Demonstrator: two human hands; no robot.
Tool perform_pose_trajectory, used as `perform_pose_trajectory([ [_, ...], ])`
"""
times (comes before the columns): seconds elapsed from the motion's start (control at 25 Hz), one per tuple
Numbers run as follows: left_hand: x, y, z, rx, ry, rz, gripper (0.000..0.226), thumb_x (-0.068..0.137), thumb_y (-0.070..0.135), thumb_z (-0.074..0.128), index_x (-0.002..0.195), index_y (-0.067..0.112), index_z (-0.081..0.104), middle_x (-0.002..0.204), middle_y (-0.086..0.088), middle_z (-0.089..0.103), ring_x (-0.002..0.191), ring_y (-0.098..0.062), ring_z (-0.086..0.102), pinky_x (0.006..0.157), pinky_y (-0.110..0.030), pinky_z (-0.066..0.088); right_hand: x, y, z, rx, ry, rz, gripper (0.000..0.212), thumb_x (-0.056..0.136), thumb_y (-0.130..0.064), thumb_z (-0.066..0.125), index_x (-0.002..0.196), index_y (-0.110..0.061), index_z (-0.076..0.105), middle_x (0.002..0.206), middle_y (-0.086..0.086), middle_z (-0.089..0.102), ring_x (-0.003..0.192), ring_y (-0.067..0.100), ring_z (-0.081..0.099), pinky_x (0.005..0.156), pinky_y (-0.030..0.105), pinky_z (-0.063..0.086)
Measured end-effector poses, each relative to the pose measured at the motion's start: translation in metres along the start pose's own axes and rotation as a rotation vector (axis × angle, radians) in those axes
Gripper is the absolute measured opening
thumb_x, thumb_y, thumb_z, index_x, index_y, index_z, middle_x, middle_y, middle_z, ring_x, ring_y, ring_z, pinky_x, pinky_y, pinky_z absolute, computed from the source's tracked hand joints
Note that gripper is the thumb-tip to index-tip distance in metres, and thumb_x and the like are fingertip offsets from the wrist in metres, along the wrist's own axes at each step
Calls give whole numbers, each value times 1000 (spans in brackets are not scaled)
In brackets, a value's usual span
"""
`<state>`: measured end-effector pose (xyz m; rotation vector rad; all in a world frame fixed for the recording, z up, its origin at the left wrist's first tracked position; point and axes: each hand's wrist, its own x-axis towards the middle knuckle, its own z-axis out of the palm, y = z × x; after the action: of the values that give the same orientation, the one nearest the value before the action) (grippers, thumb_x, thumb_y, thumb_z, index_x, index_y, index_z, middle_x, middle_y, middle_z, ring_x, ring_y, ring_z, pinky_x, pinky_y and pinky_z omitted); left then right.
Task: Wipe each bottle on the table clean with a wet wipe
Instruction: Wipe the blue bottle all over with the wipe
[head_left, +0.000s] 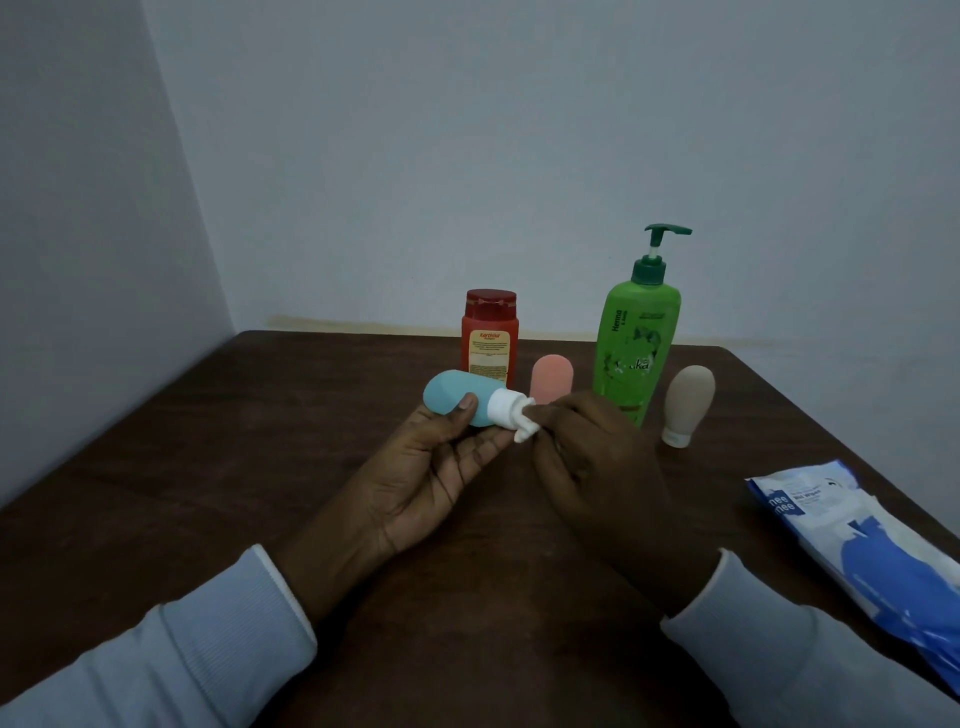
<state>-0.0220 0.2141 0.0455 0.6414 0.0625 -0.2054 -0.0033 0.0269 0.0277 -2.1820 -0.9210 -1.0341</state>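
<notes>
The left hand (431, 478) grips the blue bottle (452, 395), tipped sideways over the table (208, 467). Behind it stand a red bottle (489, 338) and a pink bottle (551, 382). The right hand (597, 457) pinches a wet wipe (524, 431) on the blue cap end and hides the pink bottle's bottom. Farther right are a green pump bottle (636, 353), a tan bottle (688, 400) and a wipes pack (857, 535).

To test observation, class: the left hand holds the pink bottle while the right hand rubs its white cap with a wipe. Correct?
No. The head view shows the left hand holding the blue bottle, not the pink bottle; the right hand rubs its white cap with a wipe.
</notes>
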Motion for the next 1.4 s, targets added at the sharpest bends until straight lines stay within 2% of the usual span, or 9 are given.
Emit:
perform_pose_trajectory([
  [0.24, -1, -1, 0, 29, 3, -15, 54, 81, 2, 66, 134, 6, 55, 125, -30, 70, 105, -36, 76, 80, -43, 65, 0, 3, -4, 15, -37, -104, 30, 91, -13, 60, 119, -5, 68, 110, 9, 66, 98, 18, 59, 84, 28, 49],
  [0.4, -1, -1, 0, -9, -6, -27, 56, 83, 0, 64, 137, 9, 52, 124, -31, 70, 107, -40, 74, 76, -44, 66, 1, 2, -4, 20, -55, 23, 26, 90, -23, 57, 105, -8, 71, 96, 4, 67, 84, 15, 59, 71, 34, 51],
  [0.52, -2, -2, -1, -31, -29, -65, 60, 85, 1, 65, 143, 7, 48, 130, -30, 67, 114, -41, 72, 78, -45, 66, 1, 2, -10, 124, -33, 18, 10, 88, -15, 64, 95, -10, 69, 88, 0, 63, 78, 12, 55, 67, 32, 47],
  [0.64, 1, -1, -3, 2, -37, -46, 63, 82, 0, 69, 142, 9, 51, 129, -27, 69, 116, -38, 71, 85, -45, 65, 3, 0, -16, 191, 113, 76, 16, 89, -5, 64, 104, -7, 68, 99, 1, 65, 90, 10, 59, 77, 23, 48],
  [0.84, 0, -1, -5, 152, -89, 30, 57, 82, -2, 67, 137, 10, 57, 119, -18, 76, 107, -29, 76, 82, -39, 65, 4, -4, -11, 294, 36, 59, 23, 94, -8, 57, 114, -9, 68, 113, -1, 67, 105, 4, 61, 88, 19, 49],
  [1.04, 4, 0, -9, 239, -68, 94, 63, 74, -4, 68, 133, 15, 57, 115, -10, 78, 112, -26, 74, 88, -37, 64, 6, -1, -7, 565, 18, 458, 29, 94, -4, 59, 115, -21, 67, 107, -13, 70, 100, -1, 65, 84, 15, 52],
  [1.16, 7, 0, -12, 313, -60, 144, 59, 76, -2, 69, 131, 15, 59, 121, -9, 76, 120, -24, 69, 103, -38, 56, 9, -5, 2, 1106, -15, 817, 26, 96, 2, 50, 109, -8, 71, 106, 12, 74, 93, 25, 71, 83, 40, 59],
  [1.24, 8, 0, -13, 323, -74, 167, 56, 79, -1, 68, 132, 14, 58, 121, -8, 77, 119, -22, 71, 104, -39, 55, 12, -8, 2, 1372, -21, 970, 25, 96, 3, 45, 112, 4, 65, 111, 24, 70, 89, 30, 70, 75, 38, 61],
  [1.4, 8, -2, -12, 319, -97, 185, 61, 77, -1, 68, 135, 15, 56, 118, -8, 78, 114, -22, 73, 96, -39, 60, 12, -12, -2, 1557, -114, 1095, 25, 96, 1, 43, 112, 7, 62, 100, 25, 71, 76, 24, 70, 65, 29, 60],
])
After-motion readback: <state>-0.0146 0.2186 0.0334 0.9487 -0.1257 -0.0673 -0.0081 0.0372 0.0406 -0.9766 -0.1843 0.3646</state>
